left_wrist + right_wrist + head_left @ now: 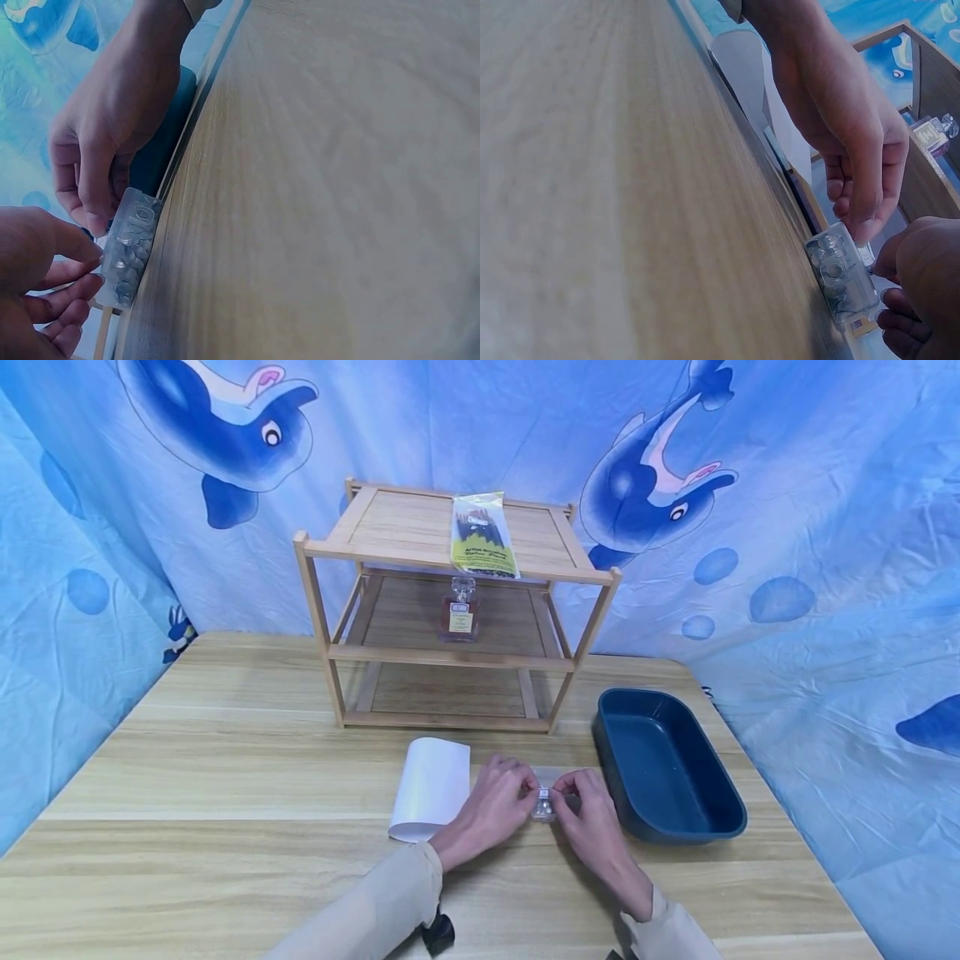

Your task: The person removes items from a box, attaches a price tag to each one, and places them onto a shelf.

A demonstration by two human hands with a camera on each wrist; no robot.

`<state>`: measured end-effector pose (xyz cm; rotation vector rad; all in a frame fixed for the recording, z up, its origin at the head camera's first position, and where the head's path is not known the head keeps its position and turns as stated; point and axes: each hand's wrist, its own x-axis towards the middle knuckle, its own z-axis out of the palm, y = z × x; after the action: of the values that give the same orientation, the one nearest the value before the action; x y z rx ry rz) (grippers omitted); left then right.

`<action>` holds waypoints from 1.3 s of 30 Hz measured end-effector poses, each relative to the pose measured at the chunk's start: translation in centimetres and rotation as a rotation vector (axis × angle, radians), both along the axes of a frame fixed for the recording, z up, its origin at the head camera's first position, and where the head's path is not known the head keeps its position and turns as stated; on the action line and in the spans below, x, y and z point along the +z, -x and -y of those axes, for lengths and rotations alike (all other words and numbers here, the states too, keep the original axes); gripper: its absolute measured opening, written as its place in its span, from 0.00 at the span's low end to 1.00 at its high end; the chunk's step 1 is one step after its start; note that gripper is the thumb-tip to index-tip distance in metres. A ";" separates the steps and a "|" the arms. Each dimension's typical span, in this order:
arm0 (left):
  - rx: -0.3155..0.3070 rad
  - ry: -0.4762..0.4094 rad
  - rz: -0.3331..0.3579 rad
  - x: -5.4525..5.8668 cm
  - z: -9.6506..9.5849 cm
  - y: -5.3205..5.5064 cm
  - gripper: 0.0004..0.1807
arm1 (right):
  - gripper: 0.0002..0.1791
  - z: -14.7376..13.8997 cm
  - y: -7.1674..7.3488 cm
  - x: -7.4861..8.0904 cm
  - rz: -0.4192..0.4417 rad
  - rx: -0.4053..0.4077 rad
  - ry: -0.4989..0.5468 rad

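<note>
A small clear plastic box (pixel 543 810) with several small transparent and silvery pieces inside rests on the table between my two hands. It has a white label on its upper side. My left hand (pixel 498 797) pinches the label side with thumb and fingertips. From the other side, my right hand (pixel 592 822) pinches the same part, fingers curled in. In the left wrist view the box (pixel 131 247) has raised lettering on its face, and its contents lie loosely piled. The right wrist view gives the box (pixel 840 274) with round pieces visible through the wall.
A curled white sheet (pixel 431 785) lies left of my hands. To the right is a dark blue tub (pixel 738 817). Behind stands a wooden rack (pixel 450 658) with a brush pack (pixel 483 539) on top and a perfume bottle (pixel 459 614) on its middle shelf.
</note>
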<state>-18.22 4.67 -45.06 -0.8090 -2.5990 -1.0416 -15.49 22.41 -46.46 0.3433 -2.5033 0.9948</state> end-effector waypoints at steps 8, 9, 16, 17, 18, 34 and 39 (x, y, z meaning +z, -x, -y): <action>0.003 0.000 -0.010 -0.1 -0.1 0.0 0.02 | 0.07 -0.1 0.0 -0.1 0.003 0.014 -0.008; 0.003 0.001 -0.010 -0.1 -0.1 0.0 0.02 | 0.07 -0.1 0.0 -0.1 0.003 0.015 -0.008; 0.009 0.003 -0.020 -0.1 -0.2 0.0 0.03 | 0.10 -0.1 0.0 0.0 0.028 0.002 -0.004; 0.012 0.004 -0.021 -0.1 -0.2 0.0 0.03 | 0.11 -0.1 0.0 0.1 0.033 0.000 -0.004; 0.014 0.005 -0.022 0.0 -0.2 0.0 0.03 | 0.11 0.0 0.0 0.1 0.038 -0.001 -0.003; 0.041 0.006 -0.018 -0.1 -0.4 -0.1 0.03 | 0.11 0.1 0.2 0.2 0.060 -0.026 -0.004; 0.045 -0.001 -0.012 0.0 -0.4 -0.1 0.04 | 0.12 0.0 0.1 0.3 0.051 -0.024 -0.011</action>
<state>-18.11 5.04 -45.10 -0.7501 -2.5942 -1.0223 -15.60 22.39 -46.18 0.2945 -2.5531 0.9932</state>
